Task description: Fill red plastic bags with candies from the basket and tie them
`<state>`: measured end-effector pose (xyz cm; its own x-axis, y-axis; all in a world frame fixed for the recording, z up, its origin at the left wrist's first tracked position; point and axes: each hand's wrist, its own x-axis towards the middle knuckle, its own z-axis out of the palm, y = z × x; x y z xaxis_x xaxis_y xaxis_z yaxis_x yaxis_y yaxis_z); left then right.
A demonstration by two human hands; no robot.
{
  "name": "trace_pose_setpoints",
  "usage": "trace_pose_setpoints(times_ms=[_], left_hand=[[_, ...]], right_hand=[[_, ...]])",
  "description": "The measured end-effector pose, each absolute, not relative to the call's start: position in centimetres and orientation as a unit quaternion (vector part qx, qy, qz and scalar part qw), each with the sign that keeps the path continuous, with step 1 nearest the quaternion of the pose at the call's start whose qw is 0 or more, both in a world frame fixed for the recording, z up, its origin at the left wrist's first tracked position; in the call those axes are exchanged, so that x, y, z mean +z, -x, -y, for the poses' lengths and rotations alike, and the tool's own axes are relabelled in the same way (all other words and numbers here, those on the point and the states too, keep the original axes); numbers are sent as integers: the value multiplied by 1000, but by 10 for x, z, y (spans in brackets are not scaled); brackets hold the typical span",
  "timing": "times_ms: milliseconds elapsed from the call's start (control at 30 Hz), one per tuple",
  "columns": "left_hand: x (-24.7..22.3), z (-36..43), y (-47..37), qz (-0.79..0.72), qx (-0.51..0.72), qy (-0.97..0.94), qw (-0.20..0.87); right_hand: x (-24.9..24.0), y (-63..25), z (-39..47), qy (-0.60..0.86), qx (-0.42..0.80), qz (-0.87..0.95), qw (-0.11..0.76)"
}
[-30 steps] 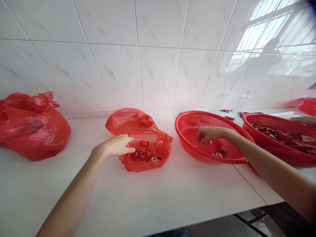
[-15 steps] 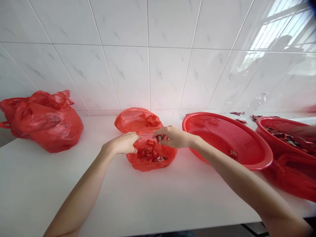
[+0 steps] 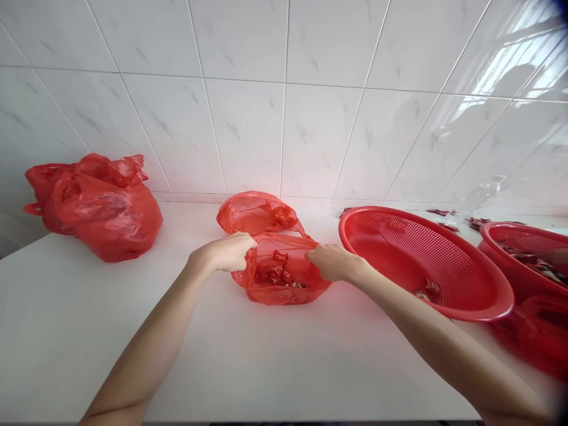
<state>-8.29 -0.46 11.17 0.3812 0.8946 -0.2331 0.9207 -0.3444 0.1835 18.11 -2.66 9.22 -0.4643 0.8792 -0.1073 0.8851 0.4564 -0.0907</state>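
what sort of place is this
Probably a workroom or packing area: a plain white worktop runs along a white tiled wall, with a red mesh basket and an open red bag both holding small wrapped packets.

the left hand [image 3: 231,251] and right hand [image 3: 332,261] grip opposite sides of a red bag [image 3: 288,295] holding small packets [image 3: 277,272].

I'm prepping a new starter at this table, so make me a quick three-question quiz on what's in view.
1. What do the left hand and right hand both hold?
A) a bottle
B) the bag between them
C) a tray

2. True or false: packets lie only in that bag.

3. Fill in: the nearest basket stands on the person's ____ side.

Key: 1. B. 2. False; some lie in the basket too. 3. Right.
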Motion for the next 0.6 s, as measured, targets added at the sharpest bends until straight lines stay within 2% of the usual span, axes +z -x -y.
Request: trace_pose_setpoints(times_ms=[67,133,300,367,500,600], left_hand=[[116,4,88,-550,-40,-819,160],[122,5,95,-544,-3,-823,161],[140,7,110,-512,206,-829,87],[145,9,109,-505,330,-794,72],[151,16,100,-463,548,-689,102],[154,24,89,-427,601,-659,148]], right_hand=[[102,-186,23,-508,-76,-858,3],[114,-191,19,-504,-91,-857,-60],[143,-196,13,-473,-187,-749,-424],[152,-194,14,-433,-226,-702,-518],[163,-185,16,-349,-292,-638,-620],[164,-173,16,-304,-324,-632,-635]])
